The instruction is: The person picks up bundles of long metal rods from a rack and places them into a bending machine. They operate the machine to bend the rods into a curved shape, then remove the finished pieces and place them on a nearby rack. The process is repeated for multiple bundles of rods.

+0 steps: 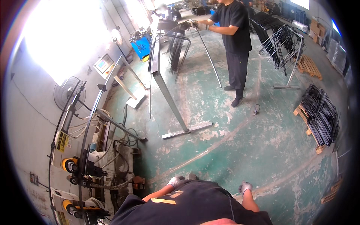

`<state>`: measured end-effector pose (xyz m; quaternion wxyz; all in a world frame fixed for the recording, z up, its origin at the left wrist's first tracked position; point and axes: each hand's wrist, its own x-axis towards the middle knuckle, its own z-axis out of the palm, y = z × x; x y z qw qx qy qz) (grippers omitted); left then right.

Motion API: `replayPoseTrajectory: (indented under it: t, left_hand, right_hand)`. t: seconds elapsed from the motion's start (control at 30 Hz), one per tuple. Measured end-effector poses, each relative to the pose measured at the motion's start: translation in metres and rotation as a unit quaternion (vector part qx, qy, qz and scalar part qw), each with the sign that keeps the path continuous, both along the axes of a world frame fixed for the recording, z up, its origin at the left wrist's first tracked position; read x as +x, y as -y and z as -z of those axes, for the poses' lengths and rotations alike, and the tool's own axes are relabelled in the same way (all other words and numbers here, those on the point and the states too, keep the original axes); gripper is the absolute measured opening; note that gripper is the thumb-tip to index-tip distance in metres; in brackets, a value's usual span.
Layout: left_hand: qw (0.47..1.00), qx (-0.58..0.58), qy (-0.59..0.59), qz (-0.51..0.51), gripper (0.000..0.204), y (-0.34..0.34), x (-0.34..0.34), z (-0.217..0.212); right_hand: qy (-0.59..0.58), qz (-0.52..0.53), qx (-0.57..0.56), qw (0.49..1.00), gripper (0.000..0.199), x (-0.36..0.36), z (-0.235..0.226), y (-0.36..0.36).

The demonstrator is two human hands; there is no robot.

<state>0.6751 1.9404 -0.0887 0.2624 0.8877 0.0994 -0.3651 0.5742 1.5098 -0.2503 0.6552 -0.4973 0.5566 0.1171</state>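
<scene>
My left hand (177, 182), in a pale grey work glove, is low in front of my dark shirt (198, 197). The shirt partly covers it, and its fingers cannot be made out well. Beside it shows a small dark grey tip (192, 176), possibly my shoe. My right hand (245, 186), gloved the same way, hangs out to the right over the green floor. Its thumb stands a little apart, and nothing shows in it. Nearest on the left is a machine with yellow-and-black rollers (70, 165) and long dark bent bars.
A person (235, 41) ahead handles a bent metal tube frame (208, 56) at a rack (168, 97) hung with dark rods. Another loaded rack (296, 56) stands far right. Black frames (320, 114) lie on a wooden pallet (300, 110). Cables (125, 140) trail by the machine.
</scene>
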Motion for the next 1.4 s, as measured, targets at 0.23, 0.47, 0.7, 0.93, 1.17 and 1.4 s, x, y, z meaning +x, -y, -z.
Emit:
replayPoseTrajectory:
  t: [0.23, 0.47, 0.7, 0.93, 1.17, 1.4]
  left_hand:
    - [1.0, 0.007, 0.012, 0.002, 0.043, -0.034, 0.007, 0.042]
    - [1.0, -0.007, 0.014, -0.023, 0.04, -0.037, 0.011, 0.044]
    - [0.997, -0.043, 0.025, -0.052, 0.039, -0.045, -0.005, 0.045]
    - [0.998, 0.007, -0.003, -0.068, 0.035, -0.077, -0.034, 0.044]
    - [0.997, -0.001, -0.013, -0.071, 0.034, -0.084, -0.037, 0.045]
    - [0.998, -0.033, 0.008, -0.06, 0.037, -0.077, -0.029, 0.036]
  right_hand:
    - [0.005, 0.011, -0.021, 1.0, 0.017, 0.005, -0.022, -0.001]
    - [0.006, 0.037, -0.009, 0.999, 0.013, 0.014, -0.01, 0.009]
    - [0.013, -0.071, -0.02, 0.997, 0.018, 0.032, -0.03, 0.0]
    - [0.085, -0.248, -0.047, 0.964, 0.019, 0.078, -0.094, -0.031]
    - [0.127, -0.544, -0.039, 0.828, 0.027, 0.11, -0.241, -0.1]
    - [0.142, -0.71, -0.121, 0.679, 0.036, 0.112, -0.299, -0.126]
